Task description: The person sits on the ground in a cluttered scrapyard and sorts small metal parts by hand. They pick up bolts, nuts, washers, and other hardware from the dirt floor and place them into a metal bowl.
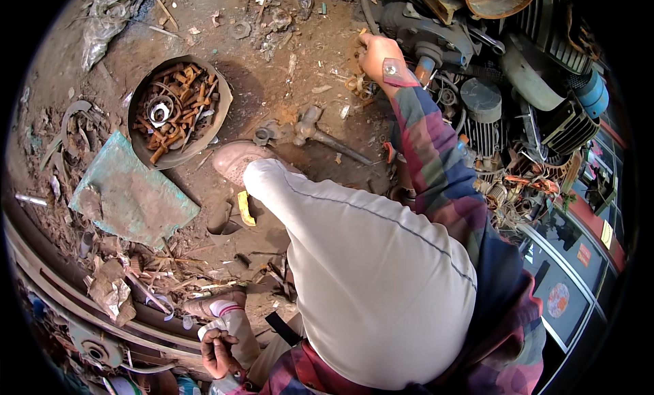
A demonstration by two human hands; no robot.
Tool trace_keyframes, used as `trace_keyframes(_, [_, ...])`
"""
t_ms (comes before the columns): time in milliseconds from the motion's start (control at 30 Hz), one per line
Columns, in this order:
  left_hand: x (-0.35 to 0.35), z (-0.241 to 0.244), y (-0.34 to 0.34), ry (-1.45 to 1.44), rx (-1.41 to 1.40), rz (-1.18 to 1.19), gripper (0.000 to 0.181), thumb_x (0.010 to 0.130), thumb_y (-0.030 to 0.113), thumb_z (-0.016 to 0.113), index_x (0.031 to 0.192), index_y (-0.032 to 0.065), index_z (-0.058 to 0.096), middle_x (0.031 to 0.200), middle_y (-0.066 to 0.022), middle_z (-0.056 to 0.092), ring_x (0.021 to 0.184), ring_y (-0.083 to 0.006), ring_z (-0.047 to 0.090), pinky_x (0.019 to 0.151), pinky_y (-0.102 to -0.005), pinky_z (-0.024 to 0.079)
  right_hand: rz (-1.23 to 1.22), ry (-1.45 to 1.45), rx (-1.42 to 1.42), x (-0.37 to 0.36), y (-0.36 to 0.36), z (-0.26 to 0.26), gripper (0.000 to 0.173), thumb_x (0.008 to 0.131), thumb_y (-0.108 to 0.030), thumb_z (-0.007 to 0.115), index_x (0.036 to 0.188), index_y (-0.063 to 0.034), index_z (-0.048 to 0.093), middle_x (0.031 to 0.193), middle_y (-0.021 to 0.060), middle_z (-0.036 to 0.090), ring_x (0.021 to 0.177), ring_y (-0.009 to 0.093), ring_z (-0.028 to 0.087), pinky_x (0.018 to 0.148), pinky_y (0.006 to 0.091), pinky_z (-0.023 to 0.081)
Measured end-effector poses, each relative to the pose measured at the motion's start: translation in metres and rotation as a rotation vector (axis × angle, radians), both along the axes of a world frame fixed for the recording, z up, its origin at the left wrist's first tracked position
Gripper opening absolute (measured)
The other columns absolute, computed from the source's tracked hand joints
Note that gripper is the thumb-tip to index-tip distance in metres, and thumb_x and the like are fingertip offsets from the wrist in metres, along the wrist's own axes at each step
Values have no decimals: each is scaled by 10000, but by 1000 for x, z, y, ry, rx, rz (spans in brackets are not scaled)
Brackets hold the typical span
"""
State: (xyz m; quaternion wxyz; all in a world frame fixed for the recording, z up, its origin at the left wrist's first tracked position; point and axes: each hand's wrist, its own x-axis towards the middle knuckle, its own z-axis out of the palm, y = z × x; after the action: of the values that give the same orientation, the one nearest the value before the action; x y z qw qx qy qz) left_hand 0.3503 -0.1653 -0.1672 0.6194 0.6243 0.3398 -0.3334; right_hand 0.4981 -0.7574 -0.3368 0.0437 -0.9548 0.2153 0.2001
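My right hand [380,58] reaches down to the dirt floor at the upper right, beside a cast-metal machine housing [434,30]. Its fingers curl away from view, so whether they hold anything is hidden. Small rusty rings [360,86] lie just below it. My left hand [218,351] is raised near my lower leg at the bottom, its fingers bent towards the thumb; nothing is clearly visible in it. A round metal pan [222,106] holds rusty bolts [186,99] and a ring-shaped part. Between my shoe and right arm lies a hammer [334,139], with a metal fitting [264,134] nearby.
Electric motors [483,114] and scrap parts crowd the right side, near a glass-panelled frame [567,282]. A dirty green sheet [138,196] lies beside the pan. A yellow piece [246,208] is near my shoe [240,160]. A metal rail [92,313] crosses the lower left.
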Motion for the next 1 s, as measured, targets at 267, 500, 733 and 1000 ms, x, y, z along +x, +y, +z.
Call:
trace_keyframes(267, [8, 5, -8, 53, 52, -22, 148, 914, 78, 464, 1018, -5, 528, 870, -94, 561, 679, -163, 545, 695, -283, 453, -467, -116, 1291, 52, 102, 70, 261, 767, -22, 628, 1023, 9, 583, 894, 73, 607, 793, 124, 615, 584, 242, 550])
trace_keyframes(500, [1, 6, 0, 56, 36, 22, 167, 914, 57, 454, 1045, -13, 529, 891, -102, 582, 712, -167, 566, 688, -291, 474, -400, -128, 1445, 108, 171, 50, 275, 753, 6, 626, 1024, 35, 586, 883, 108, 634, 793, 163, 627, 582, 268, 548])
trace_keyframes(733, [-7, 7, 7, 20, 10, 28, 175, 914, 61, 450, 1047, -19, 530, 899, -113, 586, 719, -174, 573, 689, -306, 486, -273, -164, 1596, 117, 199, 13, 487, 844, -78, 592, 1291, -17, 411, 1209, 169, 517, 1004, 219, 585, 888, 302, 488])
trace_keyframes(1000, [-16, 8, 12, -7, 5, 57, 194, 914, 28, 432, 1072, -42, 520, 932, -143, 577, 731, -191, 573, 701, -324, 494, -149, -89, 764, 31, 149, -62, 240, 799, -197, 619, 941, -5, 604, 816, 132, 649, 733, 208, 614, 654, 314, 486])
